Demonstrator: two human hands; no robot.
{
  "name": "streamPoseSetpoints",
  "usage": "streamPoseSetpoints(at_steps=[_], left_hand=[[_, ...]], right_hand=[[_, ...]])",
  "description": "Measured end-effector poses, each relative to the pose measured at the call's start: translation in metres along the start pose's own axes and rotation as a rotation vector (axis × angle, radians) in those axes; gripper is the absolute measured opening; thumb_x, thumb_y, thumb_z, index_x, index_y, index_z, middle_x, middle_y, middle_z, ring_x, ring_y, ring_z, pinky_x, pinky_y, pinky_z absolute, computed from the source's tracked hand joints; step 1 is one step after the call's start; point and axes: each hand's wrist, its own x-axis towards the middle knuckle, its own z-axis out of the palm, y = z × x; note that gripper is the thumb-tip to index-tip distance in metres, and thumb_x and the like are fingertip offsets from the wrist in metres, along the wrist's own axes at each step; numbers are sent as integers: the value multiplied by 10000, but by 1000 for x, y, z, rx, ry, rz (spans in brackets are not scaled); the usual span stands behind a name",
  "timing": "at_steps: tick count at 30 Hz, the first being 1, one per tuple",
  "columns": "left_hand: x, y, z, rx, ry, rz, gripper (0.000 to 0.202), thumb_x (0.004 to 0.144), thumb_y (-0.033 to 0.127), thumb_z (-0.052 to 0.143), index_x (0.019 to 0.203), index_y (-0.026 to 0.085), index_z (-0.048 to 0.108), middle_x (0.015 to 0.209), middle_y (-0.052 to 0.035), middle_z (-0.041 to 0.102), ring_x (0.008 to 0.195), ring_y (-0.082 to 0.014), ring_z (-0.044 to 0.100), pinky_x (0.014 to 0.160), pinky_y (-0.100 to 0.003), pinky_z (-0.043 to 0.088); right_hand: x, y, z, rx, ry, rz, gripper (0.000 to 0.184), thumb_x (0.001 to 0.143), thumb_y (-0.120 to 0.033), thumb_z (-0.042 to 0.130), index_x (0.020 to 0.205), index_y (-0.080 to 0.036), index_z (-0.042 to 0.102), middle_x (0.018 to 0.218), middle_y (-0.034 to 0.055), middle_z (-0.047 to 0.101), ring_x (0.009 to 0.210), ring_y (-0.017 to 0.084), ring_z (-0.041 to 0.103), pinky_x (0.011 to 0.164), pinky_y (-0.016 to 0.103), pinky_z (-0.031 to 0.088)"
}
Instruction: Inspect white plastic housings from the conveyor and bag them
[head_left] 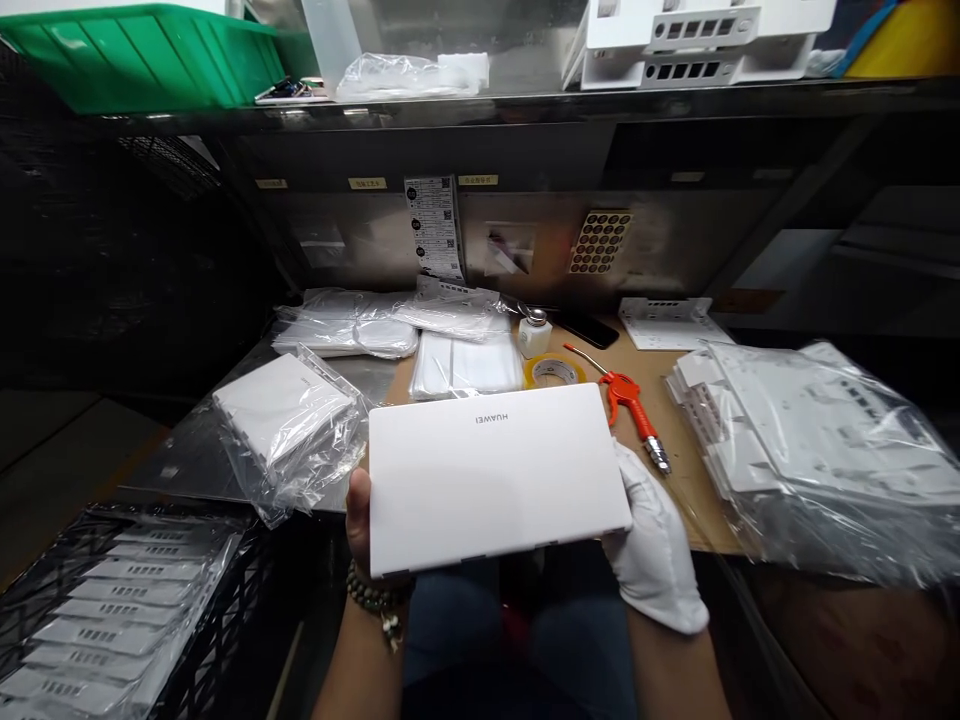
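Note:
Between both hands I hold a white rectangular plastic cover, its HUAWEI lettering upside down along the far edge. My left hand, bare with a beaded bracelet at the wrist, grips the left short side; most of its fingers are hidden beneath. My right hand, in a white glove, closes on the right short side near the lower corner. Just beyond the cover lie a stack of white plastic bags, a roll of yellow tape and a red air blow gun.
Bagged white covers lie at left, with a large plastic-wrapped stack at right. A black crate at lower left holds several bagged parts. A small white bottle and a phone stand farther back. Overhead, a shelf carries a green bin.

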Motion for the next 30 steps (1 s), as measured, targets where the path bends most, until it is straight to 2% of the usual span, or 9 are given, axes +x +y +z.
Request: streamPoseSetpoints(at_steps=[2, 4, 6, 9, 12, 16, 25, 28, 30], left_hand=[[1, 1, -2, 6, 3, 2, 683, 638, 685, 823, 1141, 236, 715, 1033, -138, 790, 1369, -423, 545, 1057, -576, 527], [5, 3, -3, 44, 39, 11, 624, 658, 612, 833, 1130, 218, 725, 989, -133, 796, 1325, -428, 584, 1040, -562, 549], [11, 6, -2, 137, 95, 11, 542, 667, 483, 859, 1114, 202, 739, 961, -119, 802, 1234, -422, 653, 1011, -528, 581], [20, 9, 2, 297, 167, -10, 478, 679, 356, 883, 1103, 179, 750, 951, -107, 807, 1075, -386, 738, 950, -465, 625], [24, 9, 10, 350, 203, -24, 471, 718, 374, 882, 1119, 165, 749, 957, -112, 808, 968, -346, 772, 901, -420, 647], [22, 7, 17, 367, 178, -37, 524, 739, 398, 879, 1191, 182, 727, 974, -106, 811, 915, -316, 784, 882, -397, 653], [23, 6, 15, 360, 211, -12, 523, 721, 423, 896, 1156, 184, 731, 947, -100, 810, 936, -326, 780, 872, -405, 655], [21, 8, 6, 404, 117, 115, 516, 700, 456, 907, 1111, 189, 744, 1011, -100, 802, 1061, -337, 746, 921, -400, 636], [17, 12, 1, 480, 39, 224, 458, 672, 433, 928, 1027, 193, 766, 1021, -98, 798, 1133, -344, 715, 942, -385, 627]], right_hand=[[0, -3, 1, -11, -17, 0, 426, 881, -301, 636, 1297, -222, 683, 1366, 89, 661, 1289, 285, 600, 1167, 481, 429], [2, -6, 3, 59, 23, 74, 349, 900, -298, 614, 1228, -210, 692, 1316, 87, 682, 1249, 264, 622, 1117, 437, 474], [4, -7, 6, 187, 75, 185, 243, 941, -348, 576, 1109, -207, 682, 1198, 76, 722, 1128, 240, 674, 972, 377, 554], [8, -5, 9, 326, 109, 270, 271, 991, -458, 516, 1018, -211, 624, 1034, 47, 730, 909, 199, 698, 771, 307, 569], [10, -1, 8, 361, 125, 252, 306, 970, -501, 563, 1020, -204, 620, 989, 22, 700, 849, 173, 659, 759, 277, 538], [10, -1, 3, 377, 147, 246, 298, 954, -498, 590, 1018, -210, 632, 1001, 16, 686, 886, 174, 635, 775, 263, 514], [10, -1, 1, 339, 143, 209, 302, 956, -501, 592, 979, -201, 624, 936, 13, 665, 795, 154, 621, 706, 259, 512], [17, 6, -4, 184, 203, 141, 317, 933, -504, 628, 983, -192, 626, 928, 36, 691, 815, 164, 653, 729, 278, 540], [22, 7, -9, 180, 229, 176, 346, 927, -521, 634, 1042, -196, 600, 945, 41, 711, 696, 140, 655, 590, 249, 519]])
